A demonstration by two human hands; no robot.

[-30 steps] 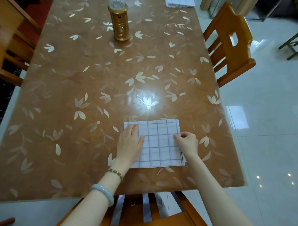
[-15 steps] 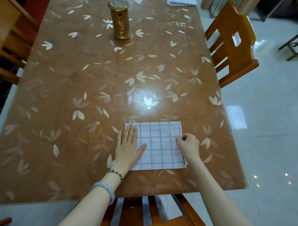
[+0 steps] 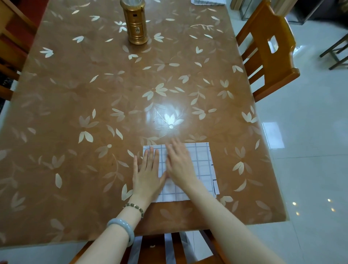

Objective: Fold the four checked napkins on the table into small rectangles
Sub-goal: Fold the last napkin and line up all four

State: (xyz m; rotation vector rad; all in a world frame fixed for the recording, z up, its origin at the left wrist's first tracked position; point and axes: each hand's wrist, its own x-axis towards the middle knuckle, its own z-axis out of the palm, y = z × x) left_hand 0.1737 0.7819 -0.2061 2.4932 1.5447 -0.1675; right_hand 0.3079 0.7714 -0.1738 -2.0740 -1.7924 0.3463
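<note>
A white napkin with thin dark checks (image 3: 202, 165) lies folded into a rectangle near the front edge of the brown flower-patterned table (image 3: 94, 113). My left hand (image 3: 148, 171) lies flat on its left edge, fingers straight and pointing away from me. My right hand (image 3: 178, 164) is flat on the napkin's middle, fingers straight, right beside the left hand and slightly blurred. More checked cloth (image 3: 208, 1) lies at the far right end of the table, mostly cut off by the frame.
A gold cylindrical lantern (image 3: 136, 24) stands at the far middle of the table. A wooden chair (image 3: 269, 50) stands at the right side, another chair (image 3: 169, 246) is tucked under the front edge, and wooden furniture (image 3: 11, 43) is at the left.
My right hand let go of the napkin's right edge and moved left onto its middle, now flat. My left hand stayed pressed on the left edge.
</note>
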